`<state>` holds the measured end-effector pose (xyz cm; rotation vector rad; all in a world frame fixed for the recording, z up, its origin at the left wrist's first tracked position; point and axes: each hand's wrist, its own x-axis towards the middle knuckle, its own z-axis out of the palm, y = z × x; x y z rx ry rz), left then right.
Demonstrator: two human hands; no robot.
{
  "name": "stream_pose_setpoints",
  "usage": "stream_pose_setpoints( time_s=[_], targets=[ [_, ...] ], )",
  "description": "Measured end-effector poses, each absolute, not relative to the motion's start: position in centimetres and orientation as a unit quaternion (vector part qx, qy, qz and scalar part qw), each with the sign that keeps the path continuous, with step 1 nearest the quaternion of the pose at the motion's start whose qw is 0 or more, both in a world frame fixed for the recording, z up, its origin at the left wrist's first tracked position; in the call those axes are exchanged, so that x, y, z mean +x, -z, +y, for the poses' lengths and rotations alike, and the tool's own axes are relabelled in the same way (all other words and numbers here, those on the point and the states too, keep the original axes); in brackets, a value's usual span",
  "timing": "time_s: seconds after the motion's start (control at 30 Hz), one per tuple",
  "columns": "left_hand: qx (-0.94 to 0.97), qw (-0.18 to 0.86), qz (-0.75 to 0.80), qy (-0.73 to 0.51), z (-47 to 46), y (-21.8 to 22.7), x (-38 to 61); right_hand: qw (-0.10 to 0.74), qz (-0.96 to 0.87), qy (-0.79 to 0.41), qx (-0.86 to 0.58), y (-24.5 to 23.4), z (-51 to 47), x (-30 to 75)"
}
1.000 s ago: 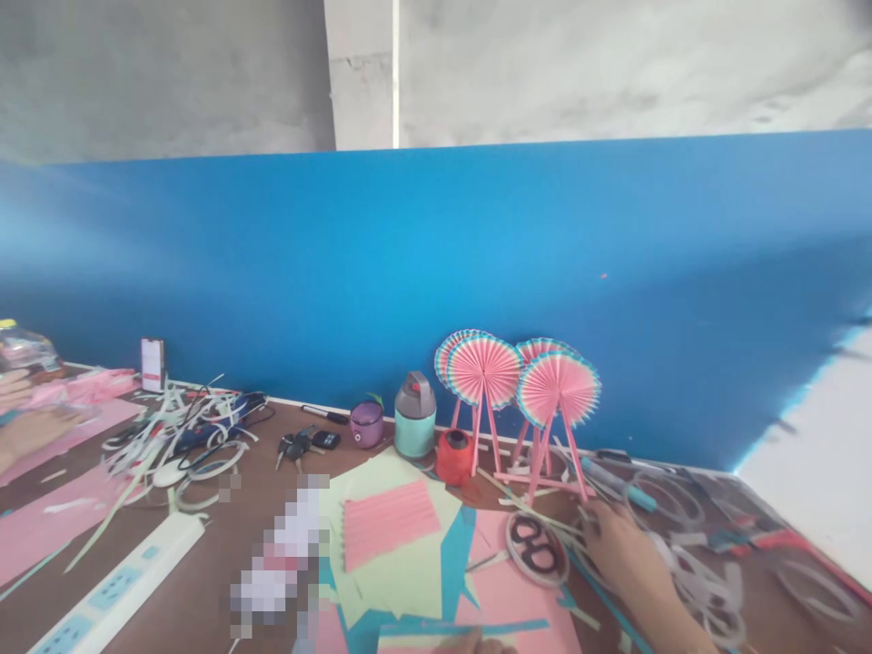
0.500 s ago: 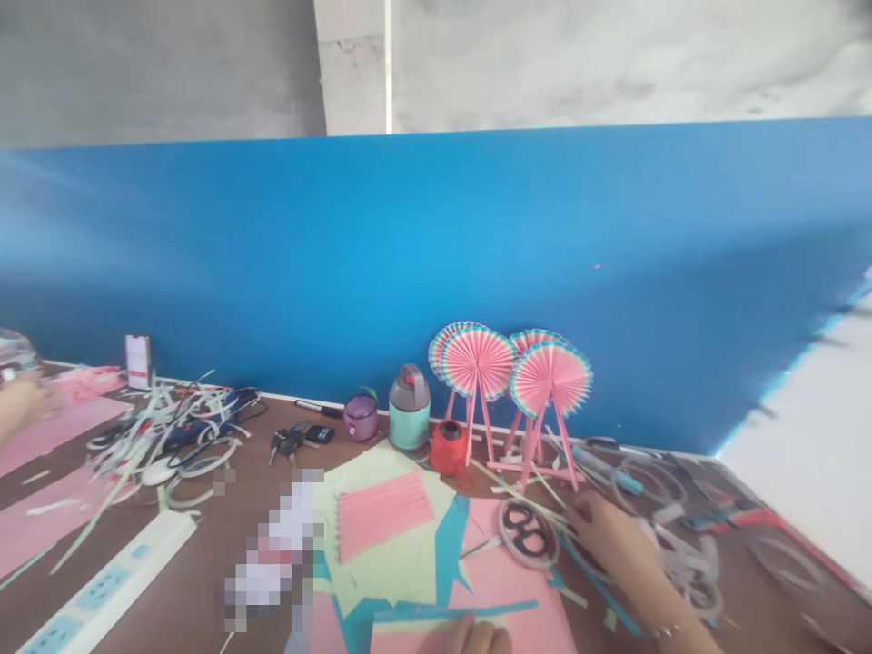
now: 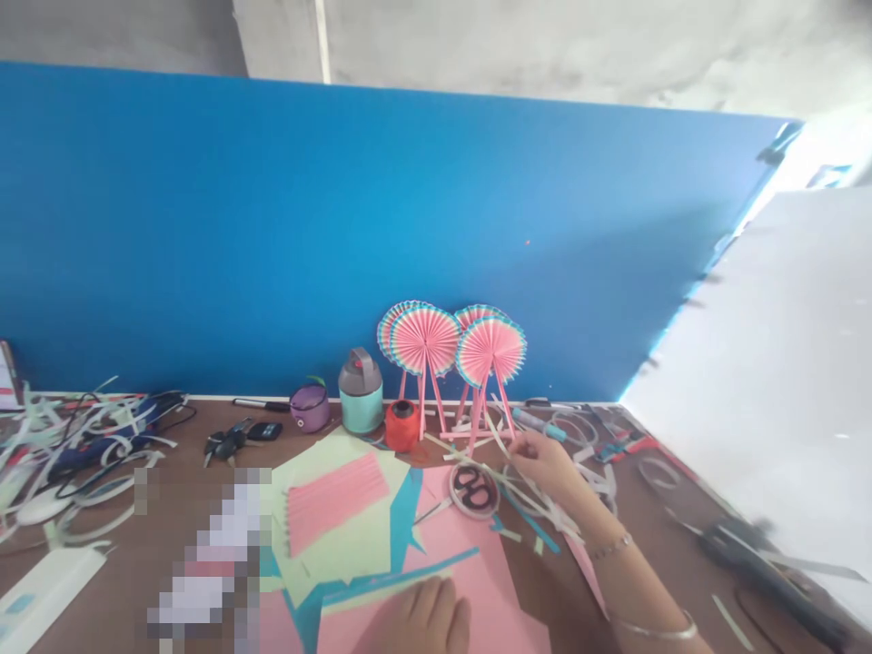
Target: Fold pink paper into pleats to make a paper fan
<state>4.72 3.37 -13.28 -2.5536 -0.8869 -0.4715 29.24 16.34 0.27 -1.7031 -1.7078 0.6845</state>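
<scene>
My left hand [image 3: 426, 618] lies flat at the bottom edge, fingers side by side, on a pink sheet [image 3: 347, 629] with blue and pale-green edges showing. My right hand [image 3: 545, 465] reaches among pale paper strips [image 3: 528, 495], beside the foot of the right pink pleated-paper wheel [image 3: 490, 352]. Its fingertips are pinched together near a strip; what is between them is too small to make out. Left of this hand, black-handled scissors [image 3: 470, 490] lie within a roll of tape. A pink pleated paper piece [image 3: 337, 501] rests on pale-green sheets [image 3: 320, 574].
Against the blue partition [image 3: 272, 245] stand another pleated wheel [image 3: 426, 341], a red bottle [image 3: 402, 427], a turquoise-grey container [image 3: 361, 400] and a purple pot [image 3: 310, 409]. Keys [image 3: 226, 443], tangled strips [image 3: 102, 477] and a power strip [image 3: 47, 595] lie left. A dark tool [image 3: 769, 572] lies right.
The view has turned right, so the scene shifts left. My right hand has moved slightly farther in, towards the wheel's foot. More of my left hand shows. Another person's hand has left the view.
</scene>
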Motion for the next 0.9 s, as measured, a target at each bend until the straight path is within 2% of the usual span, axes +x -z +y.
stream_pose_setpoints(
  time_s=[0.07, 0.23, 0.57, 0.73, 0.8, 0.9],
  targets=[
    [-0.917, 0.191, -0.314, 0.154, 3.1, 12.3, 4.5, 0.319, -0.664, -0.290, -0.611, -0.9, 15.9, 29.0],
    [-0.921, 0.168, -0.326, 0.129, 2.9, 11.7, 4.3, 0.224, -0.691, -0.206, -0.656, -2.1, 14.8, 28.3],
    [-0.912, 0.143, -0.364, 0.127, 2.2, 10.5, 4.6, 0.155, -0.708, -0.138, -0.675, -2.8, 14.5, 27.2],
    [-0.911, 0.137, -0.362, 0.145, 1.5, 9.3, 4.7, 0.202, -0.700, -0.099, -0.677, -3.6, 14.1, 26.5],
    [-0.915, 0.129, -0.360, 0.132, 1.4, 9.4, 4.8, 0.242, -0.708, -0.149, -0.647, -4.0, 13.8, 26.3],
    [-0.909, 0.128, -0.376, 0.124, 1.4, 9.8, 4.8, 0.273, -0.718, -0.283, -0.574, -4.5, 13.3, 26.1]
  ],
)
